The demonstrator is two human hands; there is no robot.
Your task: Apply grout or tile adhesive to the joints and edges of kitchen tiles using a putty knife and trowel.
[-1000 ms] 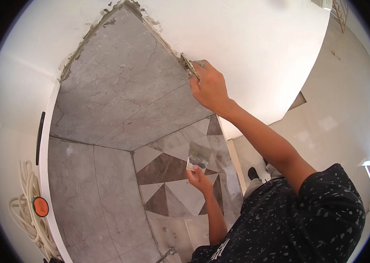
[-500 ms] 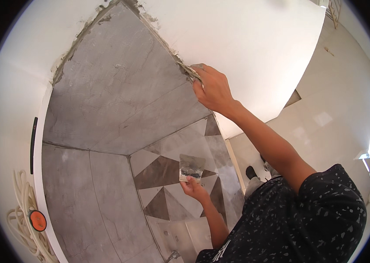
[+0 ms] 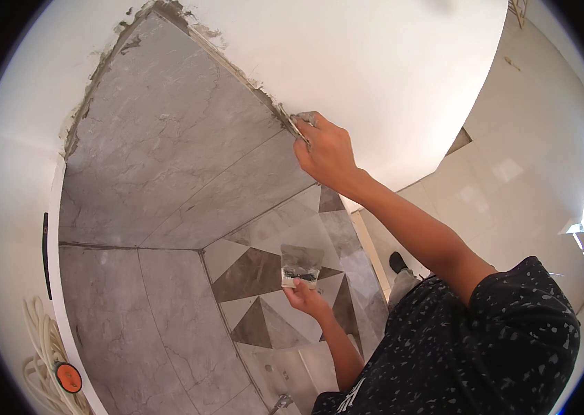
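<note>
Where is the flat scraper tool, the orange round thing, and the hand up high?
Flat scraper tool (image 3: 301,265), head view, on its grey-smeared blade.
Orange round thing (image 3: 69,377), head view, on its face.
Right hand (image 3: 328,152), head view, on its back.

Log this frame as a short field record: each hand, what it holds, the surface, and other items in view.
Right hand: raised hand pressing a small scraper against the mortar-filled top edge of the grey wall tiles, where they meet the white wall
Left hand: lower hand holding a flat trowel smeared with grey paste
Surface: grey marbled tiles, with a triangle-patterned panel below
Other items: coiled white hose with an orange disc, lower left
</note>
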